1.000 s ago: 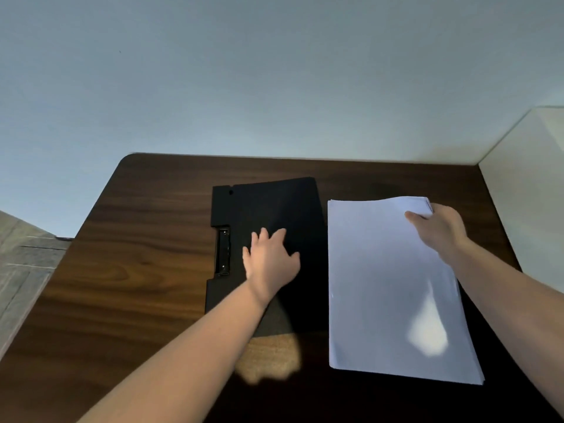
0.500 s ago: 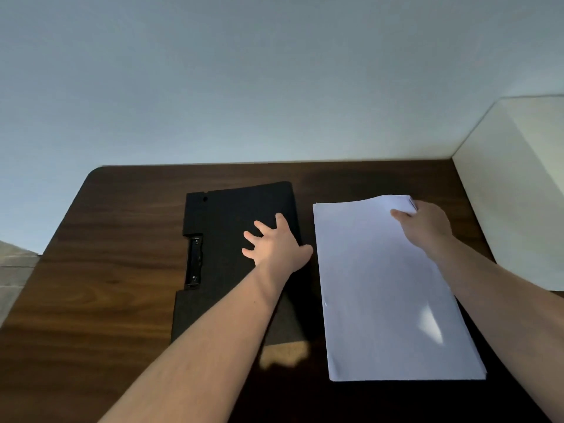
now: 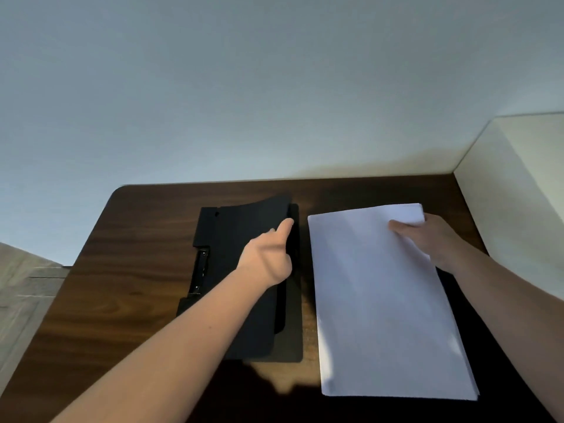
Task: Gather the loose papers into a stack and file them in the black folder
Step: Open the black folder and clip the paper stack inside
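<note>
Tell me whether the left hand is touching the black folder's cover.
Touching. The head view shows the left hand gripping the right edge of the black folder cover, bowing it upward.

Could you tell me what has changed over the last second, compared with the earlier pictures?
The left hand, which lay flat on the black folder, slid to its right edge, took hold of the cover and has begun lifting it, so the far corner now curls up. The right hand keeps its grip on the far right corner of the paper stack, which stays beside the folder on the table.
</note>
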Tool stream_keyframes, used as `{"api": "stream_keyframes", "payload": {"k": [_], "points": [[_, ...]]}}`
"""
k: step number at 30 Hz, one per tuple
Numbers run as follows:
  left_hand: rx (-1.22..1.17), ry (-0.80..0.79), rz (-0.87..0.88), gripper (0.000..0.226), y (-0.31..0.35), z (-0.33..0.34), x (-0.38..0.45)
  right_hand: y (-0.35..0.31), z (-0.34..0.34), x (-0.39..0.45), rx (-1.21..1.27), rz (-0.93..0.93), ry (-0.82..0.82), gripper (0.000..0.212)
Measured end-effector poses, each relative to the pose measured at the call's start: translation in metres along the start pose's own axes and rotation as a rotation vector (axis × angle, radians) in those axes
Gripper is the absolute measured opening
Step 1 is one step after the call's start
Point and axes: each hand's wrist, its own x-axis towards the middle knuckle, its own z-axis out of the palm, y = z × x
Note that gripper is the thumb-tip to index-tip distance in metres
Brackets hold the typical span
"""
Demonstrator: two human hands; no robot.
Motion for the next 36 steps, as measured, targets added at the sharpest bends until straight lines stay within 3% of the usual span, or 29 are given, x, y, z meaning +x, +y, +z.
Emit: {"api": "stream_keyframes", "payload": {"k": [4,9,12,14,15,19,22,25,28,32,36], "points": [[-0.114,0.187,-0.044,0.044,-0.021,-0.065,-0.014,-0.024,-0.005,-0.013,0.1,-0.008,-0.181,0.046],[-0.407,0.402,-0.231,0.048,-0.095,-0.133,-0.055,-0.06,0.007,-0.015,0.335,-0.027,-0.397,0.087],[-0.462,0.502,-0.324,0.041,-0.148,-0.14,-0.082,-0.081,0.026,-0.017,0.346,-0.044,-0.441,0.065],[-0.436,0.525,-0.406,0.036,-0.177,-0.135,-0.089,-0.086,0.041,-0.012,0.348,-0.038,-0.427,0.069],[-0.426,0.518,-0.436,0.034,-0.192,-0.131,-0.089,-0.088,0.052,-0.009,0.322,-0.028,-0.42,0.069],[-0.34,0.389,-0.52,0.035,-0.236,-0.107,-0.08,-0.087,0.098,0.002,0.213,0.005,-0.352,0.034],[-0.313,0.395,-0.639,0.037,-0.249,-0.083,-0.069,-0.079,0.122,0.009,0.112,0.022,-0.279,0.041],[-0.114,0.382,-0.743,0.05,-0.244,-0.064,-0.056,-0.069,0.134,0.019,0.033,0.016,-0.197,0.047],[-0.041,0.357,-0.611,0.049,-0.226,-0.045,-0.038,-0.064,0.138,0.022,-0.029,0.002,-0.126,0.044],[-0.232,0.264,-0.379,0.04,-0.183,-0.016,-0.01,-0.059,0.135,0.026,-0.044,-0.013,-0.087,0.037],[-0.315,0.193,-0.394,0.065,-0.145,0.014,0.012,-0.06,0.136,0.026,-0.069,-0.024,-0.083,0.032]]}}
